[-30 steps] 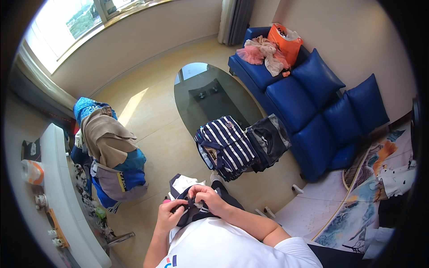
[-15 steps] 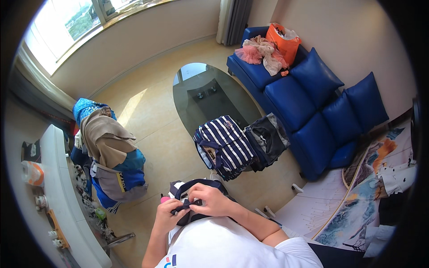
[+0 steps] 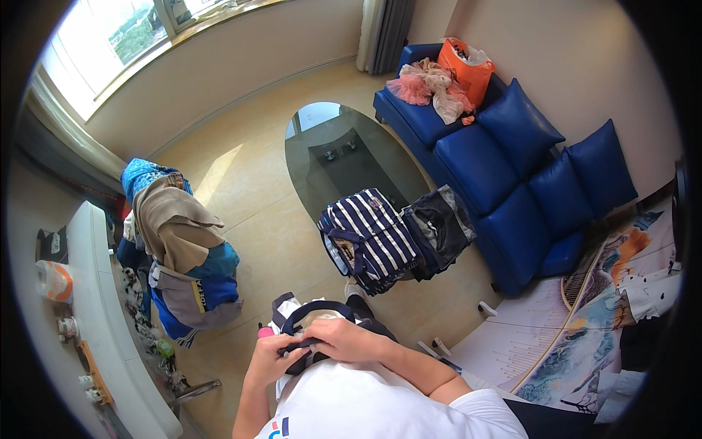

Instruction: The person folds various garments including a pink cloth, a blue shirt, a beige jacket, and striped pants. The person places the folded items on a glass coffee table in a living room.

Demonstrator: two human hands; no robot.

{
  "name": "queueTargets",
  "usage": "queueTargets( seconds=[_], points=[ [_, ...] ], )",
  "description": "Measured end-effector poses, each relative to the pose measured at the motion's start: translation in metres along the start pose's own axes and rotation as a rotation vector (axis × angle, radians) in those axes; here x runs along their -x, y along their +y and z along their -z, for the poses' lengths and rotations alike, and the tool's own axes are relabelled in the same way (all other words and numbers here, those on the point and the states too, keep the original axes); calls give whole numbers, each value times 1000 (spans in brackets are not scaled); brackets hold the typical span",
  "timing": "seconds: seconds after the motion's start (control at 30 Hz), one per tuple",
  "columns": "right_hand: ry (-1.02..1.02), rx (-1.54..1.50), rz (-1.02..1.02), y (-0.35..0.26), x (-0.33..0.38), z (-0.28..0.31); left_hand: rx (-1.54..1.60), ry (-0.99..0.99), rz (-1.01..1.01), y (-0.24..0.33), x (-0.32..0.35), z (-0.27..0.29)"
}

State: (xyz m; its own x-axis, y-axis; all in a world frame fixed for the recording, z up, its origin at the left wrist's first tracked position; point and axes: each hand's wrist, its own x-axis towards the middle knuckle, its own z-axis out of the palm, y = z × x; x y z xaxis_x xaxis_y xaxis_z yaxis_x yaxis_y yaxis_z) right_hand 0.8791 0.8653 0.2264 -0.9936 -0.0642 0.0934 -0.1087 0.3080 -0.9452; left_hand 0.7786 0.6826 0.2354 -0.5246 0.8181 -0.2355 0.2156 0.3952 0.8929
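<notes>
1. I judge the step in hand to be folding the dark garment [image 3: 316,322]. I would keep it tight against the chest and square the navy collar band before creasing.
2. My left hand [image 3: 272,358] is clenched on the garment's lower edge, fingers curled into the cloth.
3. My right hand [image 3: 344,340] lies over the cloth, grasping the collar band; I would press flat there so the fold does not slip.
4. The garment sits at twelve o'clock of both hands, bunched, with a pale lining showing inside the collar.
5. At one o'clock from the hands, the striped shirt [image 3: 373,238] and a dark folded piece [image 3: 439,227] rest on the glass table [image 3: 329,157], well apart from the garment.
</notes>
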Motion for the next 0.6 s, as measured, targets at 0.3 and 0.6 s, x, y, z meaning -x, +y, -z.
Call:
queueTargets(
  seconds=[0.3, 0.6],
  points=[
    [109, -252, -69, 1, 2, 3, 169, -30, -71, 11, -1, 8],
    [74, -108, -129, -4, 6, 3, 217, 57, -36, 11, -3, -11]
  ],
)
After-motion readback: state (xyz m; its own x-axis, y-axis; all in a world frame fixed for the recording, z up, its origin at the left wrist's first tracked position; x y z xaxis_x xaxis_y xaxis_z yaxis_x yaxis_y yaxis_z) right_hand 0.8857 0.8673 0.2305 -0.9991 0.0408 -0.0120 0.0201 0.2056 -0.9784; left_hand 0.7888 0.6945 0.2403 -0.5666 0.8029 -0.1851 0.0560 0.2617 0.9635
